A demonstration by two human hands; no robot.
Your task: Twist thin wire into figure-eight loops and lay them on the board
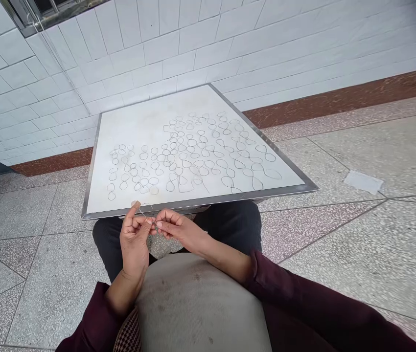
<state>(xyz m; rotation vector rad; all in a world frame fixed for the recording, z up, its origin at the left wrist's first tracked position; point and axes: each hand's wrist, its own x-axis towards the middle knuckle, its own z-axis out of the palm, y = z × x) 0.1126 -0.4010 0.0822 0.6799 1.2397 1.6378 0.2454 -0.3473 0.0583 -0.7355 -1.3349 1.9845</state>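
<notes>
Over my lap, just off the table's near edge, both hands meet at the fingertips. My left hand point(135, 239) pinches a thin wire point(141, 212) that curves up above the fingers in an open loop. One of its fingertips is wrapped in a tan bandage point(136, 204). Thumb and forefinger of my right hand point(178, 227) close on the same wire, right beside the left thumb. A small greenish bit shows between the two hands, too small to make out. Many figure-eight wire loops point(226, 166) are spread over the white board point(138, 117).
The board has a grey metal rim point(200, 200) and stands near a white tiled wall point(178, 49). A white paper point(363, 182) lies on the speckled floor point(340, 234) to the right. Cords point(61, 66) hang down the wall at the upper left.
</notes>
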